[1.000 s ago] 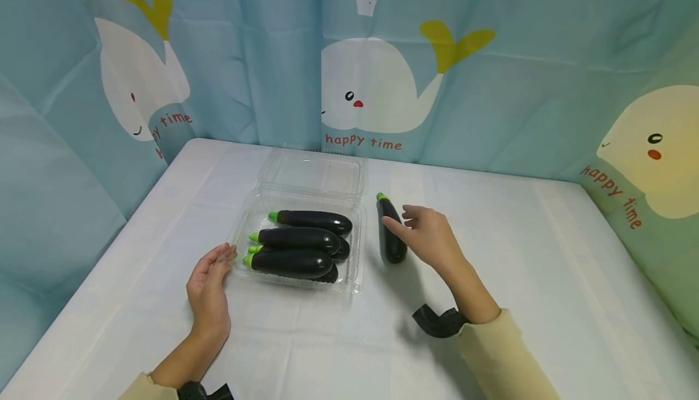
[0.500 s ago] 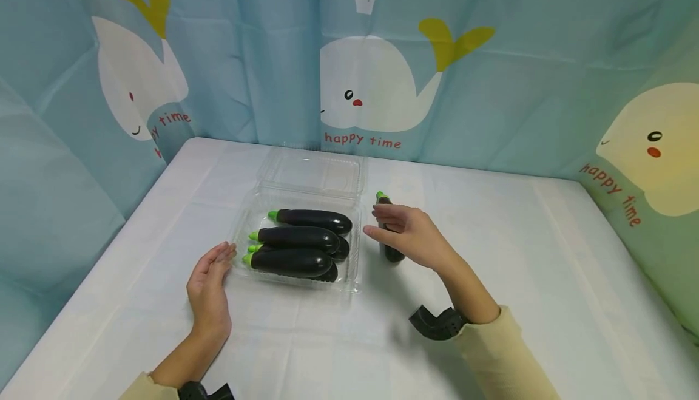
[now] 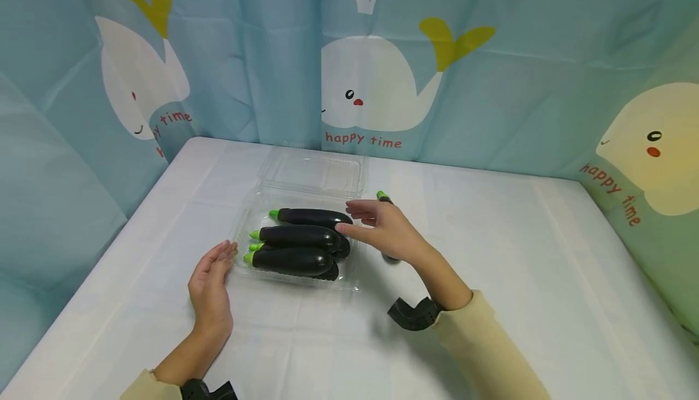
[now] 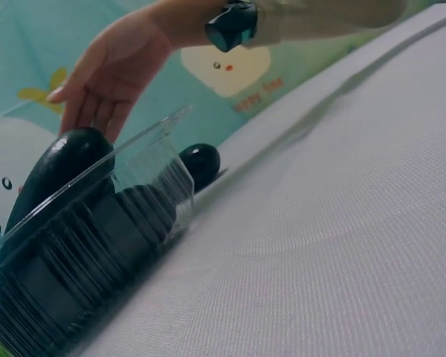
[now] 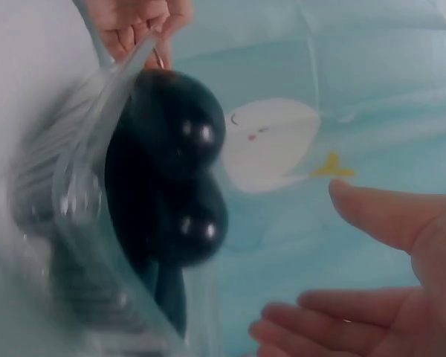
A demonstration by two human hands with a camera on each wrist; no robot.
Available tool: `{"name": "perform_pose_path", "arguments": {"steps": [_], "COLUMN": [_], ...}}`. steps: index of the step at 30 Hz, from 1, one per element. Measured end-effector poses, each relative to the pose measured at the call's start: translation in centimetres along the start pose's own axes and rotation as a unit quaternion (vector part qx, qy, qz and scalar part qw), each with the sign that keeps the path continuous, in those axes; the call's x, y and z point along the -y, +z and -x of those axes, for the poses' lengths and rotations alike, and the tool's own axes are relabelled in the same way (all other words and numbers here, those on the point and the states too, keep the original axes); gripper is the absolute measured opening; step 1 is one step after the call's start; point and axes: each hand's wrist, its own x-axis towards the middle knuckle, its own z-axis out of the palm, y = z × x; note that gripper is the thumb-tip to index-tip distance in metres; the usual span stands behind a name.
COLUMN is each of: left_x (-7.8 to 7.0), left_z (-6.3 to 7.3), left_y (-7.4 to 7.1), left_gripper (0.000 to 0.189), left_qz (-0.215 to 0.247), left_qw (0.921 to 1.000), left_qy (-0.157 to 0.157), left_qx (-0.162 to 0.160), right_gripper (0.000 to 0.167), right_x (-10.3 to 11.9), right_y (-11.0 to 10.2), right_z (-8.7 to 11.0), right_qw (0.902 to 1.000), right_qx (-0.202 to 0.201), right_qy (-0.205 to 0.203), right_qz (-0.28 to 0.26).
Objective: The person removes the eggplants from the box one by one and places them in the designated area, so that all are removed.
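Observation:
Several glossy dark eggplants [image 3: 292, 261] with green stem ends lie piled in a clear plastic clamshell box [image 3: 349, 281]. My left hand [image 3: 210, 294] rests on its side at the box's left edge, relaxed fingertips right at the rim. Above the box's right side hovers my right hand [image 3: 384, 230], its thumb and loosely extended fingers apart with nothing between them. It overlaps the blunt ends of the upper eggplants in the head view. A single eggplant [image 4: 201, 165] lies on the table just right of the box, mostly hidden beneath the right hand in the head view.
The box's transparent lid [image 3: 314, 172] lies folded back toward the far edge of the white-covered table [image 3: 519, 254]. Blue curtains [image 3: 262, 54] printed with whales hang behind and along both sides. A black wrist mount [image 3: 416, 315] sits on the right forearm.
My right hand has moved left, away from the single eggplant and over the right part of the box. The left hand and the eggplants have stayed in place.

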Motion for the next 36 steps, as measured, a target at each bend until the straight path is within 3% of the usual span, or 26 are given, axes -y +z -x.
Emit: {"name": "perform_pose_path", "arguments": {"steps": [8, 13, 19, 36], "left_x": [0.1, 0.1, 0.1, 0.1], "left_z": [-0.2, -0.1, -0.1, 0.0], "left_y": [0.1, 0.1, 0.1, -0.1], "left_gripper": [0.029, 0.030, 0.029, 0.030], "left_qz": [-0.011, -0.020, -0.025, -0.024], "left_qw": [0.9999, 0.9998, 0.9996, 0.9997], "left_qy": [-0.005, -0.009, -0.009, -0.007], "left_qx": [-0.001, 0.000, -0.002, 0.003], "right_gripper": [0.065, 0.064, 0.061, 0.051], "right_x": [0.3, 0.1, 0.0, 0.1], "right_y": [2.1, 3.6, 4.8, 5.8], "right_z": [-1.6, -2.5, -3.2, -4.6], "right_qw": [0.9991, 0.9977, 0.9954, 0.9945], "right_qx": [0.042, 0.064, 0.066, 0.073], "right_qy": [-0.003, -0.017, -0.044, -0.040], "right_qz": [-0.009, 0.014, 0.054, 0.065]}}
